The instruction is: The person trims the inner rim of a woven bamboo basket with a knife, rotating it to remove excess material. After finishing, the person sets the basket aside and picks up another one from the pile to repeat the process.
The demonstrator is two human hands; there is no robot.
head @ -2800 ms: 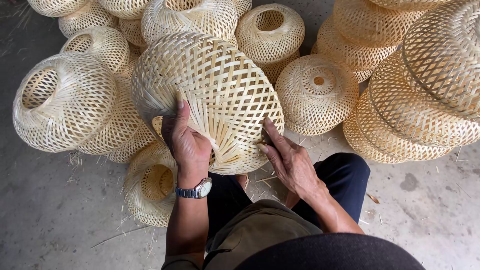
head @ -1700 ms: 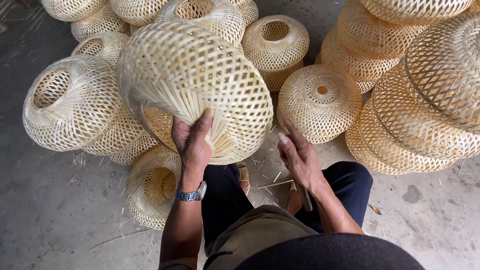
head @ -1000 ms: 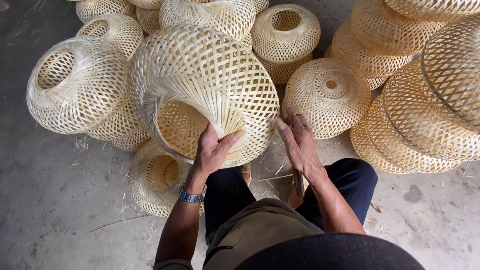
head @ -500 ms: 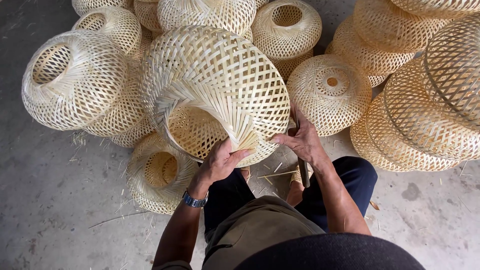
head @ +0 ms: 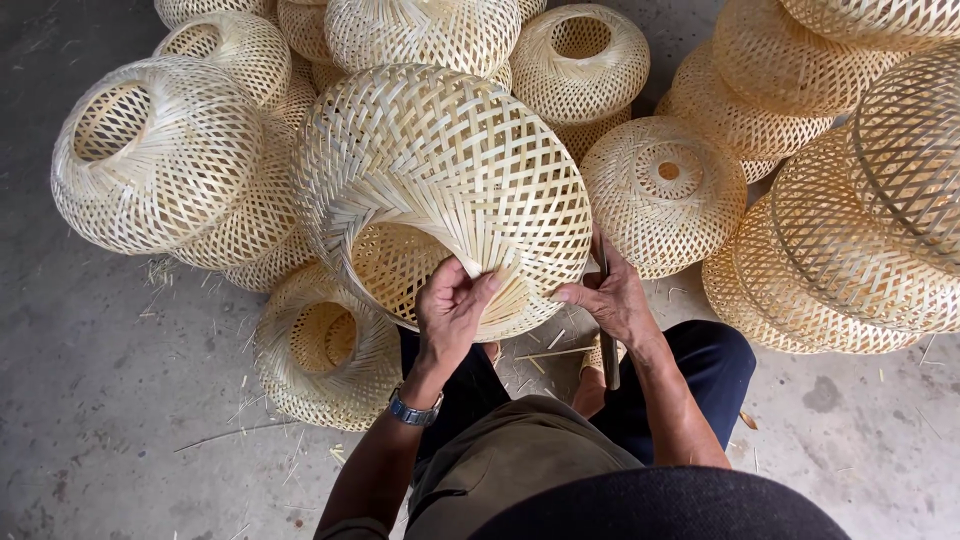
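The woven bamboo shade (head: 450,190) sits at centre, tilted, its open rim facing me toward 6 o'clock. My left hand (head: 452,312) pinches the rim strips at 6 o'clock, fingers closed on them. My right hand (head: 612,300) presses the rim at 4 o'clock, gripping a thin dark tool (head: 606,340). Finished shades (head: 160,150) lie from 9 to 3 o'clock. Judgement: keep the rim steady, press strips flat, avoid splitting them.

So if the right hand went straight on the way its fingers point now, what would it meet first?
The right hand points up-left and already touches the rim of the woven bamboo shade held by the left hand. It would press into that shade's wall at once, though depth is hard to judge.
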